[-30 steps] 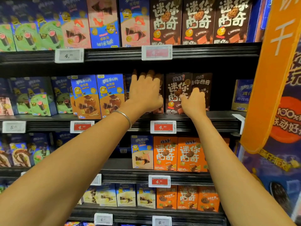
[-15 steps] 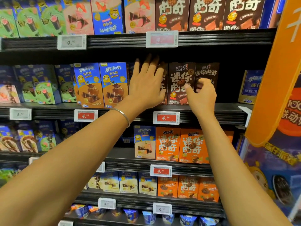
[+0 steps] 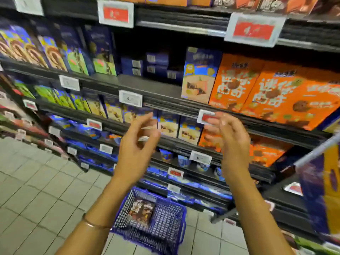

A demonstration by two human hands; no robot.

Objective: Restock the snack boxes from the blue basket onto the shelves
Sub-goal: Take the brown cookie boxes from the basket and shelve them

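The blue basket (image 3: 165,223) stands on the tiled floor below my arms, with a dark brown snack box (image 3: 141,210) lying inside it. My left hand (image 3: 137,150) hovers in front of the shelves, fingers apart and holding nothing. My right hand (image 3: 228,142) is level with it to the right, also loose and holding nothing. Both hands are away from the shelf fronts. Orange snack boxes (image 3: 257,89) stand on the shelf above my right hand. The view is motion-blurred.
Black shelves (image 3: 156,85) run from upper right down to the left, filled with blue, green and orange boxes and fronted by price tags (image 3: 130,98). A grey tiled floor (image 3: 36,190) lies to the left. A blue and orange display (image 3: 327,190) juts out at right.
Both hands have pulled back from the brown boxes on the upper shelf and dropped lower. My head has tilted down, bringing the basket and floor into view.
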